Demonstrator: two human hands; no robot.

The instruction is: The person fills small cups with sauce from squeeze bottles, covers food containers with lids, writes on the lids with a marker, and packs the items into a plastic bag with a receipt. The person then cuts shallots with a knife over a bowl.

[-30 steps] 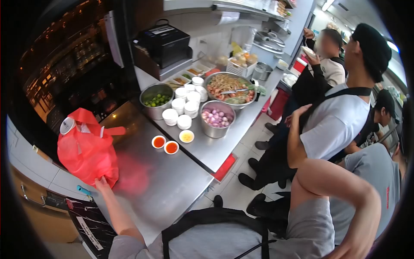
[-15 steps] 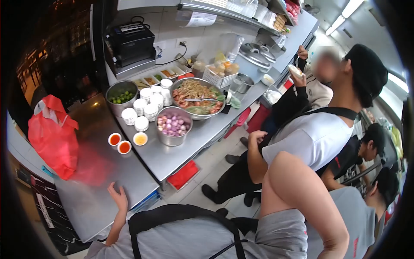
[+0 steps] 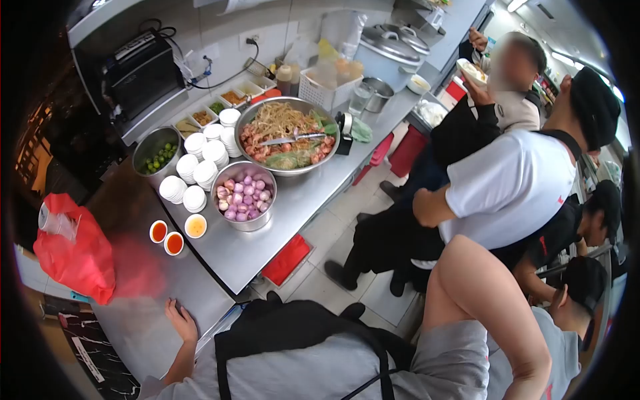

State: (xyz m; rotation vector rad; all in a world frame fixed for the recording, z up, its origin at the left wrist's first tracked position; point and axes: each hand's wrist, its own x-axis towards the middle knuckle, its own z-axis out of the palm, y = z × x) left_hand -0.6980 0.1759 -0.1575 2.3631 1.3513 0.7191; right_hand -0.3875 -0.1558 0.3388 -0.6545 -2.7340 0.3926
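My left hand (image 3: 181, 320) rests on the steel counter (image 3: 143, 327) near its front edge, fingers apart and holding nothing. A red plastic bag (image 3: 77, 250) with a white cup inside stands at the far left, apart from the hand. Above the hand sit two small cups of red sauce (image 3: 174, 243) and a cup of yellow sauce (image 3: 195, 226). My right arm is raised and bent at the right, but its hand is outside the view.
Stacked white cups (image 3: 215, 153), a pot of green limes (image 3: 159, 159), a pot of shallots (image 3: 244, 198) and a large bowl of mixed food (image 3: 287, 137) stand on the counter. Several people are at the right; one person (image 3: 507, 180) in a white shirt stands closest.
My left hand has let go of the red bag and moved to the counter's front edge. The view has shifted. The person in the white shirt has turned somewhat.
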